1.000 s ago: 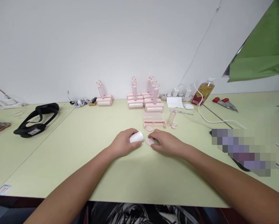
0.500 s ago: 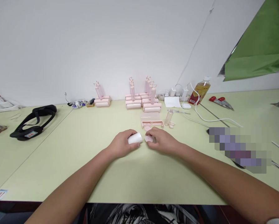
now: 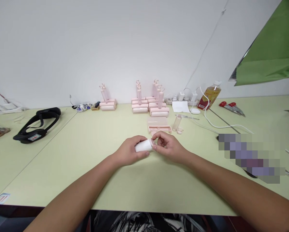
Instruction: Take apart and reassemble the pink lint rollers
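Note:
My left hand (image 3: 132, 150) is wrapped round a white sticky-paper roll (image 3: 144, 146), which lies tilted with its right end raised slightly. At that right end my right hand (image 3: 170, 147) pinches a pink round end cap (image 3: 152, 142) against the roll; the fingers partly cover it. Just beyond the hands lies a pink lint roller case (image 3: 159, 129) with its clear lid (image 3: 157, 121) swung back. To the right of the case stands a translucent pink handle tube (image 3: 177, 122), with a small pink cap piece (image 3: 180, 130) beside it.
Several finished-looking pink lint rollers (image 3: 159, 110) stand along the wall, with others (image 3: 108, 104) further left. A black head strap (image 3: 37, 125) lies at left. On the right are a drink bottle (image 3: 209, 95), white cables (image 3: 221, 125), red-handled pliers (image 3: 232, 108) and a blurred-out object (image 3: 250, 158).
My right hand has brought the pink end cap from just beside the white roll onto its right end. The view has shifted slightly.

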{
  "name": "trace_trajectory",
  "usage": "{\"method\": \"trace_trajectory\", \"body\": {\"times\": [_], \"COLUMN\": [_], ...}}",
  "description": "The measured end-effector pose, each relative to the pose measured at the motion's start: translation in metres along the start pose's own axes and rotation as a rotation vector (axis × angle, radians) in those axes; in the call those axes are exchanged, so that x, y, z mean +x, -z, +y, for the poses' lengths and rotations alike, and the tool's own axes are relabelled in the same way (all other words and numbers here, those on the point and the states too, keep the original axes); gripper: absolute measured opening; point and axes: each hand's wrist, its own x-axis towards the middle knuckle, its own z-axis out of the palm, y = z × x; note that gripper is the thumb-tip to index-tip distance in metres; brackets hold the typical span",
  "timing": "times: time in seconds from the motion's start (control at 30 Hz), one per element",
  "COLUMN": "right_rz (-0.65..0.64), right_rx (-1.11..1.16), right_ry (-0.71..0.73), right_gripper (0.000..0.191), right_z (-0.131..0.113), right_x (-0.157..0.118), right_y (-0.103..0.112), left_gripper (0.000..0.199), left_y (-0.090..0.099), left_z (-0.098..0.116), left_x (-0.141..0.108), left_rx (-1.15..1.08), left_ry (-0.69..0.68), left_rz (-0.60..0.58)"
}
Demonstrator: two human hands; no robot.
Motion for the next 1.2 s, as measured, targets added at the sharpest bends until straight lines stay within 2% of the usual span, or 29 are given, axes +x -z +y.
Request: {"method": "trace_trajectory", "body": {"times": [0.7, 0.9, 1.03, 1.1, 1.2], "right_rz": [-0.030, -0.028, -0.026, 0.002, 0.115], "right_rx": [0.001, 0.022, 0.034, 0.048, 0.053], "right_ry": [-0.001, 0.011, 0.034, 0.048, 0.111], "right_gripper": [0.017, 0.018, 0.022, 0.024, 0.021], "right_z": [-0.0065, -0.0010, 0.0016, 0.0014, -0.0006], "right_x": [-0.0020, -0.0015, -0.0014, -0.0019, -0.0031], "right_y": [0.0006, 0.0001, -0.0003, 0.0000, 0.0008], "left_gripper": [0.044, 0.045, 0.044, 0.042, 0.040], "left_y": [0.0017, 0.0022, 0.0021, 0.0021, 0.0026], "left_z": [0.0006, 0.0004, 0.0012, 0.0019, 0.0021], "left_x": [-0.0015, -0.0011, -0.0008, -0.0007, -0.0003], "left_rx": [-0.040, -0.065, -0.065, -0.062, -0.067], "left_ry": [-0.046, -0.032, -0.034, -0.023, 0.015], "left_rz": [-0.007, -0.024, 0.008, 0.037, 0.090]}}
